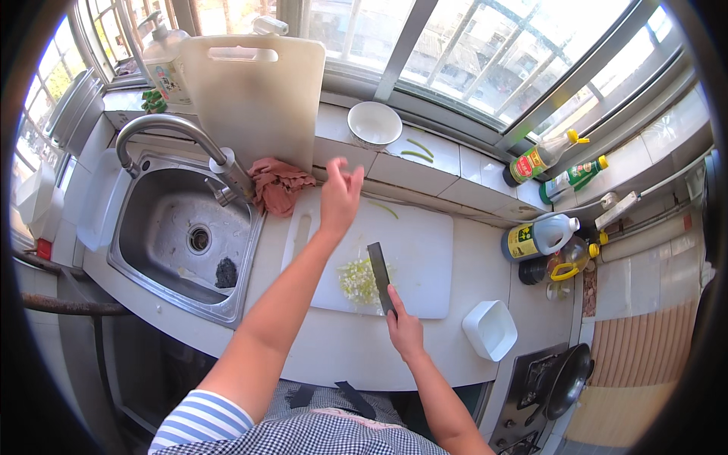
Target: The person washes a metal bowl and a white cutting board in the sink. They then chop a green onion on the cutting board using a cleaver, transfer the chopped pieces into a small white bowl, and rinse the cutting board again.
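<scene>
A kitchen cleaver (380, 276) is gripped in my right hand (405, 330), its dark blade standing on edge over a white plastic cutting board (424, 244). Chopped pale-green vegetable bits (357, 281) lie in a pile at the blade's left side. One green bean-like piece (384, 209) rests near the board's far edge. My left hand (341, 196) is raised above the board's far left part, fingers apart and somewhat bent, with nothing seen in it.
At left is a steel sink (170, 222) with a faucet (170, 122); a pink cloth (278, 185) lies beside it. A second board (256, 96) leans upright. A bowl (374, 124) sits on the ledge. Rightward are a square white bowl (490, 331), bottles (534, 239) and a wok (569, 381).
</scene>
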`<act>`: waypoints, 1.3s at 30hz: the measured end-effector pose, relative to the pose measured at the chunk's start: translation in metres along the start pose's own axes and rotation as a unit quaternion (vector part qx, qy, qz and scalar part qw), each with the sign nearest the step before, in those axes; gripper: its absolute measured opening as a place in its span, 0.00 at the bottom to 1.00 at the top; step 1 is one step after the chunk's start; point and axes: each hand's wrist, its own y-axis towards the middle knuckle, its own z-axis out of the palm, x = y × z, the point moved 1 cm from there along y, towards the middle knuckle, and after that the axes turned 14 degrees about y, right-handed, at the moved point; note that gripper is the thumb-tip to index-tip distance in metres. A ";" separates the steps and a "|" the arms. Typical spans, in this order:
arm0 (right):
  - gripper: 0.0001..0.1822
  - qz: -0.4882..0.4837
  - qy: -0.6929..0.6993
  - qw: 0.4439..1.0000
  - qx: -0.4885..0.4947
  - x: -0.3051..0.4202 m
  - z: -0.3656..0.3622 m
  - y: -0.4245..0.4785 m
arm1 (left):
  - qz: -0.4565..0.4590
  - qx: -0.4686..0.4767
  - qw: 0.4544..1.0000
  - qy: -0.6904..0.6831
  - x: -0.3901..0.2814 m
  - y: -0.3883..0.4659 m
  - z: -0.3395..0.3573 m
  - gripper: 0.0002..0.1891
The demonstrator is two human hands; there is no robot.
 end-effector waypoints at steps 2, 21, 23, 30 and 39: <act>0.32 0.029 0.020 0.999 -0.004 -0.001 -0.001 -0.007 | -0.194 0.095 0.973 -0.082 -0.017 0.038 0.010 0.30; 0.33 0.135 0.204 0.969 0.021 0.026 -0.010 -0.024 | -0.351 0.172 0.361 -0.847 0.077 -0.096 -0.087 0.28; 0.33 0.134 0.212 0.968 0.019 0.032 -0.004 -0.022 | -0.303 0.170 0.363 -0.864 0.084 -0.117 -0.101 0.29; 0.32 0.169 0.275 0.942 0.095 0.047 0.040 -0.007 | -0.447 0.165 0.743 -0.470 0.102 -0.138 -0.130 0.19; 0.33 0.051 0.065 0.996 -0.042 0.014 0.041 -0.016 | -0.289 0.304 0.906 0.065 0.087 -0.133 -0.108 0.30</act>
